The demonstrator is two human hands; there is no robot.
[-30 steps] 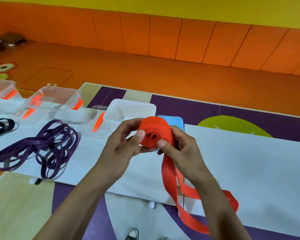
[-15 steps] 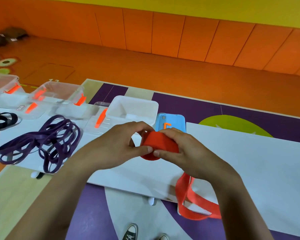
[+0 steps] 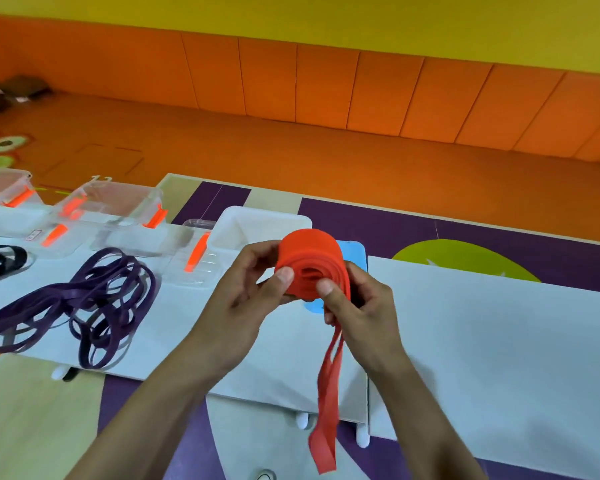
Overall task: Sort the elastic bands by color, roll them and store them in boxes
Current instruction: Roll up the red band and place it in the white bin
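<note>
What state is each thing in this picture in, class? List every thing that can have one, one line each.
Orange band, mostly rolled, loose tail hanging down.
Left hand, grips the roll, thumb on its face.
Right hand, pinches the roll where the tail leaves it.
Purple bands, unrolled, in a loose heap.
Black bands, unrolled, partly out of view.
Clear box, open, lid off.
White box, open.

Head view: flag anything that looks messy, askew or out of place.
The purple bands lie in a loose tangle on the white table, unrolled and outside the clear boxes. The orange band is only partly rolled: left hand and right hand grip the roll, its tail dangling. Nothing looks damaged.
</note>
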